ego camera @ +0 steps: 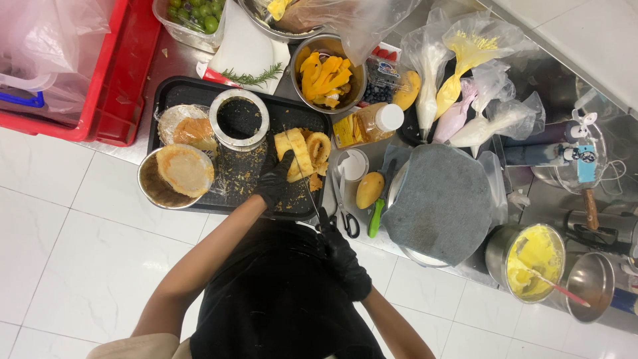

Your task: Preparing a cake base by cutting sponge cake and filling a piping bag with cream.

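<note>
Left hand (pixel 274 183) in black glove pressing fingers onto pale yellow rolled sponge cake (pixel 300 151), lying at right end of black rectangular plastic tray (pixel 178 93). Right hand (pixel 343 261), gloved too, clenched around long thin-bladed knife (pixel 307 188), blade across cake. Whole yellow mango (pixel 369 189) just right of tray.

Worktop items, assorted, seen from above.
Red crate (pixel 106 73) at left; tub of green grapes (pixel 194 16); metal bowl of mango slices (pixel 327 73); rosemary sprig (pixel 254 76) on a white board; capped bottle of amber liquid (pixel 372 121); filled piping bags (pixel 458 86), white, yellow and pink; whole mango (pixel 369 189) beside a green-handled knife (pixel 376 216); grey cloth-covered round (pixel 442 203); steel pot of yellow cream (pixel 528 259); black-handled scissors (pixel 347 219).
</note>
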